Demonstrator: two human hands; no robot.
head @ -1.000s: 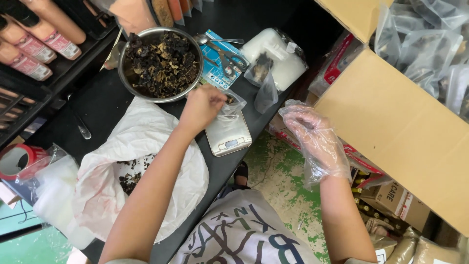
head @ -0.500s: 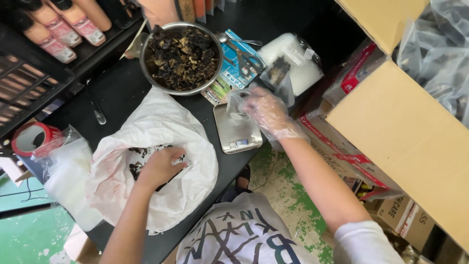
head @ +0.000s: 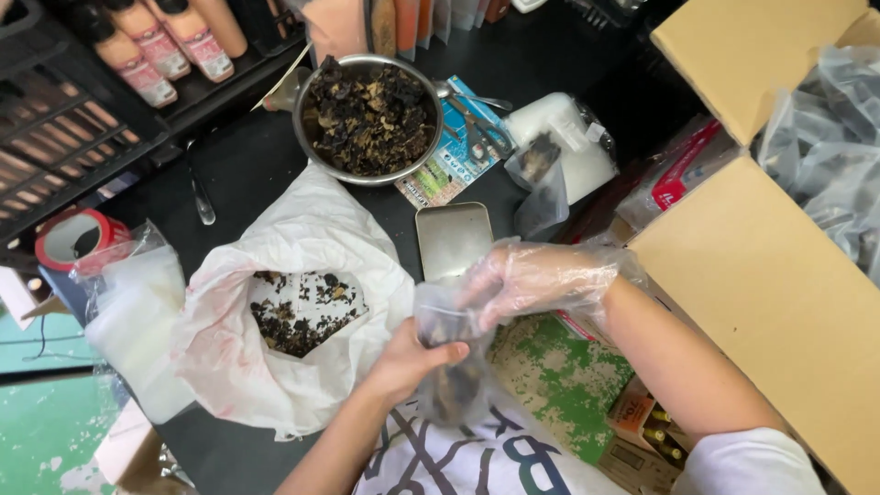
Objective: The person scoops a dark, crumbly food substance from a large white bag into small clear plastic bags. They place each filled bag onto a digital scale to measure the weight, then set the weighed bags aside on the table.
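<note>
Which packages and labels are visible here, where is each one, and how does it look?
Small clear bag: held by left hand and gloved right hand, dark pieces inside.
White sack: table centre, open, crumpled.
Blue card pack: right of the metal bowl, flat, scissors inside.
Bottles: top left, tan with white-pink labels.
Cardboard box: right, brown, open.

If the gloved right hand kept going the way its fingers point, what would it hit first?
The right hand points leftward, and its fingertips are already at the small clear bag held by the left hand. Past that, probably the white bag, though depth is unclear.
</note>
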